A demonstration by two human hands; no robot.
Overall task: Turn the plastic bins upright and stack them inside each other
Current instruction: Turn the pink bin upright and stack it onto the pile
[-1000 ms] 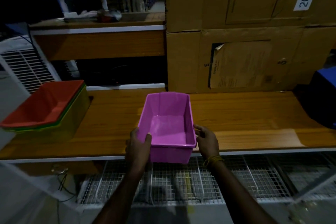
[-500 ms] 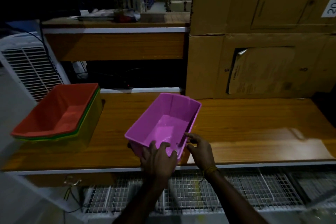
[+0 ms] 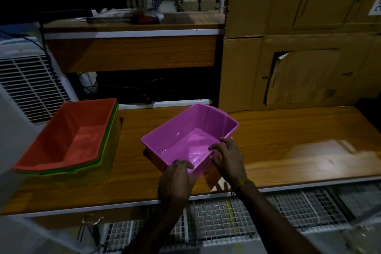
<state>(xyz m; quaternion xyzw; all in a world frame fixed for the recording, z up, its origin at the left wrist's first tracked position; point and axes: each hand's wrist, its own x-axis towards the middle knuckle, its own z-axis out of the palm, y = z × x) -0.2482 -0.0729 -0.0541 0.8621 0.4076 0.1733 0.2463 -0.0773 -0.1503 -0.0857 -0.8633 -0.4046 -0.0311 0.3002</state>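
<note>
An upright pink plastic bin [image 3: 181,130] is held just above the wooden shelf [image 3: 288,140], turned at an angle with its near end toward me. My left hand [image 3: 177,179] grips the bin's near rim, fingers curled over the edge. My right hand [image 3: 228,156] holds the bin's right near corner, with its fingers over the rim and reaching inside. To the left stands a stack of nested upright bins [image 3: 68,140]: an orange one on top, green and yellow ones under it.
Large cardboard boxes [image 3: 299,47] stand at the back right of the shelf. A white grilled appliance [image 3: 26,80] sits at far left behind the stack. A wire mesh rack [image 3: 247,216] lies below the shelf's front edge. A higher wooden shelf [image 3: 132,29] runs behind.
The pink bin has turned counter-clockwise and moved left toward the stack. My left hand shifted from the bin's left side to its near rim. The view has swung left.
</note>
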